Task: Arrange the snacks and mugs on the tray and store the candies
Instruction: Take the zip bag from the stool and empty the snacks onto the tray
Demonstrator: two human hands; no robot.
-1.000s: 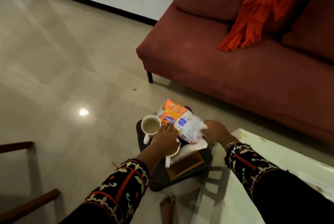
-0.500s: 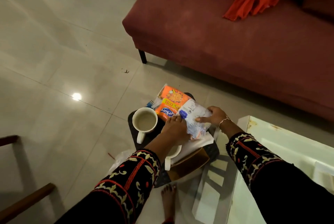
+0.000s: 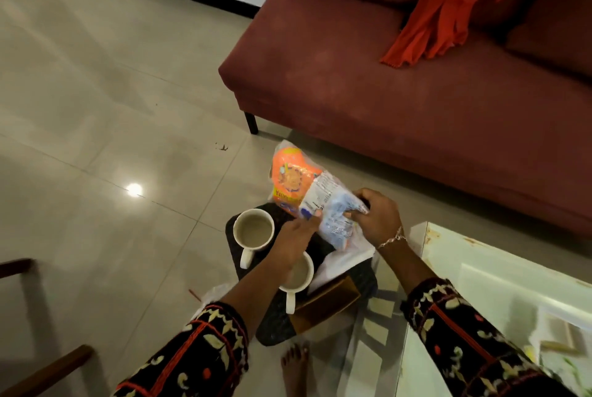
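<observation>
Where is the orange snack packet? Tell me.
Head view, centre: the orange plastic snack packet is at the far edge of the dark round tray, beyond the far white ceramic mug, beside the white-and-blue plastic packet gripped by the right hand.

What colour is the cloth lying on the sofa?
The draped cloth is bright orange, on the dark red fabric sofa. Seen in the head view.

Lighting: dim, warm, indoor. Glare: one bright lamp reflection (image 3: pixel 134 189) on the floor (image 3: pixel 96 102), well left of your left hand (image 3: pixel 293 241). Focus: soft, slightly smeared. Edges: bowed.
</observation>
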